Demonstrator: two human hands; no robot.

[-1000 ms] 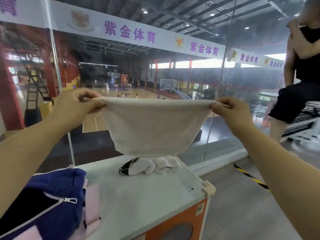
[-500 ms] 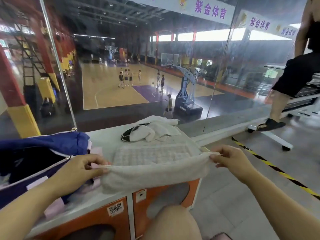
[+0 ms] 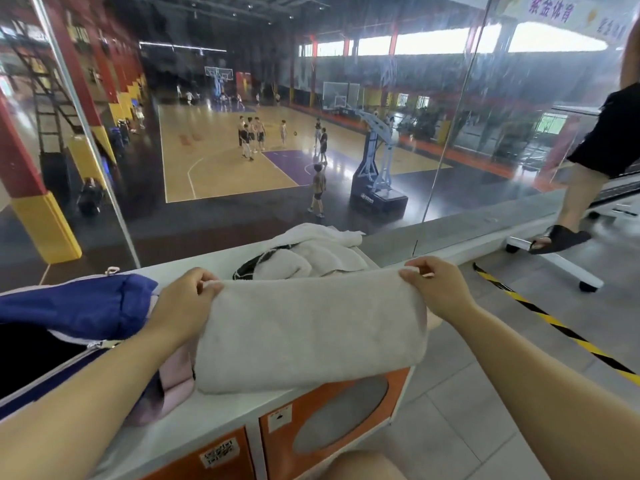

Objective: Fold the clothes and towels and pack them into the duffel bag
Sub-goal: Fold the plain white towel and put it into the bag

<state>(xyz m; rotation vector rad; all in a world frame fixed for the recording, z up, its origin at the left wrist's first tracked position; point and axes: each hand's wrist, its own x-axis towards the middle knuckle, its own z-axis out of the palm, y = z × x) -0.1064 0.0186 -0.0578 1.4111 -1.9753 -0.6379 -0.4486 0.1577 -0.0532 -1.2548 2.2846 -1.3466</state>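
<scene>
On cabinet (image 3: 221, 424), both hands pinching towel (image 3: 311, 330)

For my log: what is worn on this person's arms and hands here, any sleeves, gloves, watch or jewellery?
Nothing worn shows. The left hand and right hand are ungloved, and no ring shows on the fingers that are visible. Both forearms are uncovered right to the frame edge, with no sleeves, watch, bracelet or markings in view.

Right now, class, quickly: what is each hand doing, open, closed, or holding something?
Left hand: closed, pinching the far left corner of the towel.
Right hand: closed, pinching the towel's far right corner.
</scene>
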